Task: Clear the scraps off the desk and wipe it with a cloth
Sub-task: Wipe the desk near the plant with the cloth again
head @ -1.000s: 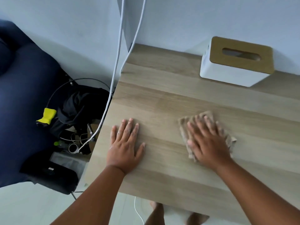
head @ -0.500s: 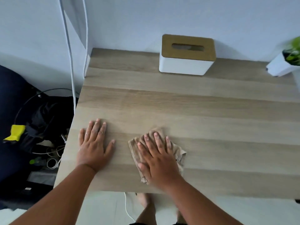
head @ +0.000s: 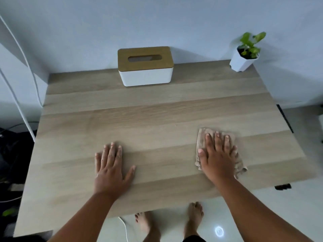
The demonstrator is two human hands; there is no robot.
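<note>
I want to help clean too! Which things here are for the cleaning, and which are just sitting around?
For the cleaning:
- cloth, pressed flat under the right hand
- desk, being wiped
- left hand, flat on the desk

Just sitting around:
- tissue box at the back
- potted plant in the far right corner
- white cables beside the desk

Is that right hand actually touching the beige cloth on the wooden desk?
Touching. The head view shows the right hand pressed flat on the crumpled beige cloth, fingers straight.
</note>
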